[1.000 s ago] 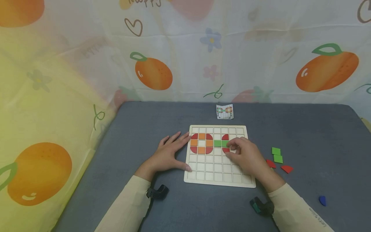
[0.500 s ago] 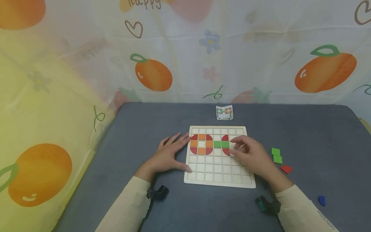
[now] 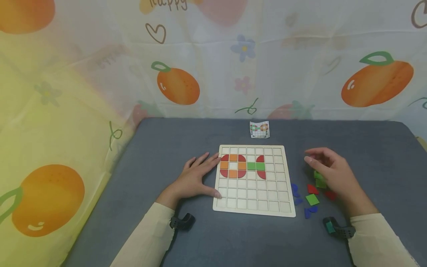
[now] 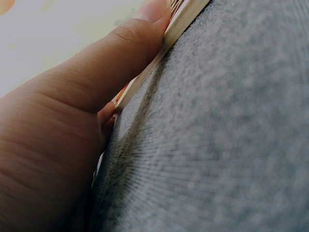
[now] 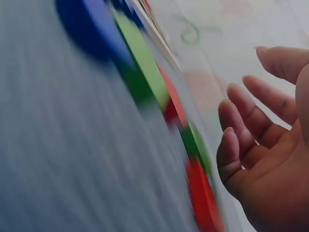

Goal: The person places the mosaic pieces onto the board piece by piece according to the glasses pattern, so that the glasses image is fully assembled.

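Observation:
A pale wooden grid board [image 3: 250,194] lies on the grey tabletop. Red and orange pieces form a rounded ring on its left, with a green square [image 3: 251,166], another green one and two red quarter pieces [image 3: 261,174] to the right. Spread out along the board's left edge, my left hand [image 3: 190,181] touches it with thumb and fingertips; the left wrist view shows the thumb [image 4: 125,46] on the rim. My right hand [image 3: 333,170] hovers over loose pieces right of the board. Its fingers are loosely bent and hold nothing in the right wrist view.
Loose pieces lie right of the board: a green square [image 3: 312,200], a red quarter piece [image 3: 312,189] and several blue ones [image 3: 307,213]. More green and red pieces sit partly under the right hand. Behind the board is a small printed card [image 3: 259,129]. A patterned cloth [image 3: 213,55] hangs behind.
My right hand has left the board and moved right, over the loose pieces, uncovering the board's right columns and several blue pieces. The left hand and the board stay put.

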Motion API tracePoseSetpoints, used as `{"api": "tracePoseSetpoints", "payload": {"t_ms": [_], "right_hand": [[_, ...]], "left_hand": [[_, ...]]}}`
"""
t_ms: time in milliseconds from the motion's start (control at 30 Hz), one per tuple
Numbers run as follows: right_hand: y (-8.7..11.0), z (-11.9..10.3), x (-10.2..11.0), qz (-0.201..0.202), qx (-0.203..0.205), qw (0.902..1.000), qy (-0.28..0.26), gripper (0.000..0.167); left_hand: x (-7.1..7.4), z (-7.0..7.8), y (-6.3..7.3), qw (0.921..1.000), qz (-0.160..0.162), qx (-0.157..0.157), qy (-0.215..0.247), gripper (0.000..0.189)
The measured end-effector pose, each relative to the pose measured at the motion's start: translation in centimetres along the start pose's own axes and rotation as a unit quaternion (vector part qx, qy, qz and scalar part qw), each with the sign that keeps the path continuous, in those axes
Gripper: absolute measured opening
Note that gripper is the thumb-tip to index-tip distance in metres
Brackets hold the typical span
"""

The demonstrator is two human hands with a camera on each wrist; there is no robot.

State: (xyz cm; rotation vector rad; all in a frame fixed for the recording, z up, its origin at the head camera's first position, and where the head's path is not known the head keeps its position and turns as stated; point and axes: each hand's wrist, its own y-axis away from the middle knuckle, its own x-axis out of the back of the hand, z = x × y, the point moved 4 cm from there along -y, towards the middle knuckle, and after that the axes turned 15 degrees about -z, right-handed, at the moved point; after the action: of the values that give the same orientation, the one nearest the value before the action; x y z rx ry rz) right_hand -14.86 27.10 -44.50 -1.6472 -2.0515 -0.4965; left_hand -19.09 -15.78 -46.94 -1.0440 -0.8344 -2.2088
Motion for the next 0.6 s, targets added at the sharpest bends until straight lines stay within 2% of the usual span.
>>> {"api": "tracePoseSetpoints", "payload": {"t_ms": [167,267,433,600], "right_hand": [[1.2,2.7,2.7,-0.004,-0.032,0.9995,0.005,0.042],[1.8,3.8,3.8,-0.009,-0.034,0.9993,-0.011,0.042],[2.2,4.5,4.2,-0.02,-0.044,0.9983,-0.032,0.043],[2.0,4.5,3.9,-0.037,-0.06,0.9975,0.005,0.046]], "left_hand": [[0.0,0.1,0.0,1.0,-0.002,0.001,0.002,0.129],[-0.1,0.0,0.0,1.0,-0.002,0.003,0.0,0.129],[-0.2,-0.2,-0.2,1.0,0.002,0.003,0.0,0.129],[-0.2,-0.3,-0.2,1.0,0.004,-0.001,0.002,0.128]]}}
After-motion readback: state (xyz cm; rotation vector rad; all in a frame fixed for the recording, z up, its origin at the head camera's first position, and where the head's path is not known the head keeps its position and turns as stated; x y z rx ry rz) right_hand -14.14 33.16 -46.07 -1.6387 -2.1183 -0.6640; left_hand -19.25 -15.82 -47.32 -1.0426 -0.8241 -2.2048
